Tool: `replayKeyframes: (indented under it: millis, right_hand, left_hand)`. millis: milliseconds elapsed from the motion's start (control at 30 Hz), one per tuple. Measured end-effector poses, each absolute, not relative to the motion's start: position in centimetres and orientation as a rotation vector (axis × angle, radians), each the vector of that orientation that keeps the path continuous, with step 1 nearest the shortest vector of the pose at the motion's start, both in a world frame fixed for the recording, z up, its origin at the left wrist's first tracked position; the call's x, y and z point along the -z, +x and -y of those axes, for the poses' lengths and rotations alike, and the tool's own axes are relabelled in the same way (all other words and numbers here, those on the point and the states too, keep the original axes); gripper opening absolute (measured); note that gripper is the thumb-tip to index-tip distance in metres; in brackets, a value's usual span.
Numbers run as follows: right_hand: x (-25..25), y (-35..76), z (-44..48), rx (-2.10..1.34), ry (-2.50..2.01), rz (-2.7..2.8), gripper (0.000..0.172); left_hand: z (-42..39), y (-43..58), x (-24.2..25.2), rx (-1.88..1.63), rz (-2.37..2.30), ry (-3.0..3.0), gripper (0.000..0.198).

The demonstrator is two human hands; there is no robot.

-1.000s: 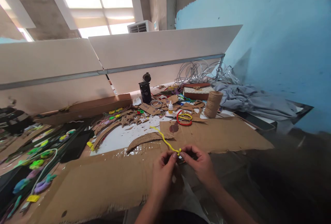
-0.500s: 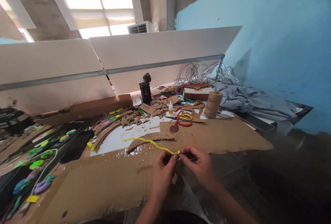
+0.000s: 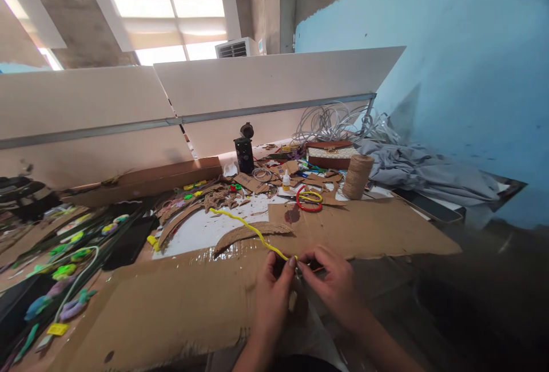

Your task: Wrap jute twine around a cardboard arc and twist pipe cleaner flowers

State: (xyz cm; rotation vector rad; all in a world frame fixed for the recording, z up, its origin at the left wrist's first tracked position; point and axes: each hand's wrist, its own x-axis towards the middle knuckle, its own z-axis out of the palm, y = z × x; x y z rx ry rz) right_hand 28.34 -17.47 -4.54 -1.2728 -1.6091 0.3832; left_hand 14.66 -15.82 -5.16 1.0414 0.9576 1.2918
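My left hand [image 3: 272, 295] and my right hand [image 3: 330, 283] meet fingertip to fingertip just above the big flat cardboard sheet [image 3: 180, 303]. Both pinch the near end of a long yellow pipe cleaner [image 3: 246, 226], which slants up and left from my fingers over a curved cardboard piece [image 3: 251, 232]. The right hand's fingers also cover something small and dark that I cannot make out.
Behind lie a jute twine spool [image 3: 357, 176], red and yellow rings [image 3: 309, 198], a small glue bottle [image 3: 286, 180], a black device [image 3: 245, 151], cardboard scraps and a brown box [image 3: 330, 153]. Colourful fuzzy pieces [image 3: 64, 272] crowd the left. Grey cloth [image 3: 420, 169] and white cables sit at the right.
The free end of the yellow pipe cleaner swung left and low, then rose a little again. My hands stayed pinched together at about the same spot.
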Motion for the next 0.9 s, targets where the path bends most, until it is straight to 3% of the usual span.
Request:
replayKeyframes:
  millis: [300, 700, 900]
  right_hand:
    - [2.4, 29.2, 16.8, -0.832, -1.159, 1.574, 0.017]
    - [1.6, 28.4, 17.0, -0.57, -1.252, 1.778, 0.014]
    - [0.3, 27.1, 14.7, -0.554, -1.234, 1.85, 0.011]
  left_hand:
    - [16.2, 14.1, 3.8, -1.247, -0.894, 1.008, 0.036]
    - [16.4, 13.6, 4.5, -1.188, -0.869, 0.798, 0.044]
    - [14.5, 11.7, 2.5, -1.257, -0.923, 0.939, 0.041]
